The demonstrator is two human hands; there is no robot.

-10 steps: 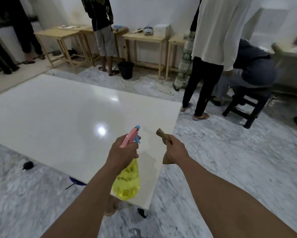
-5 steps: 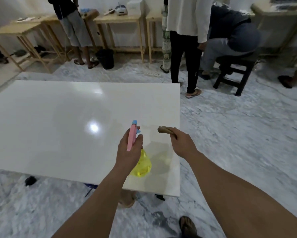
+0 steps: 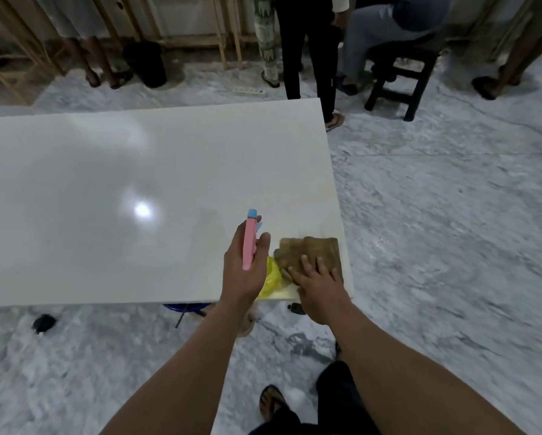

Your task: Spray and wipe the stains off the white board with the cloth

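Note:
The white board (image 3: 138, 189) lies flat and glossy, filling the left and middle of the head view. My left hand (image 3: 244, 271) grips a spray bottle (image 3: 250, 240) with a pink and blue head and a yellow body, held over the board's near right corner, nozzle pointing away from me. A brown cloth (image 3: 313, 249) lies flat on that corner. My right hand (image 3: 318, 284) presses on the cloth with fingers spread. A faint smudge shows on the board just beyond the bottle.
Marble floor (image 3: 451, 230) surrounds the board. Behind it stand a person's legs in black trousers (image 3: 307, 58), a seated person on a dark stool (image 3: 401, 73), a black bin (image 3: 145, 62) and wooden table legs. A blue object (image 3: 185, 307) sits under the board's near edge. My sandalled foot (image 3: 271, 400) is below.
My right hand has lowered the cloth, held bunched in the air before, flat onto the board's near right corner. My view has tilted downward. The left hand keeps the bottle raised.

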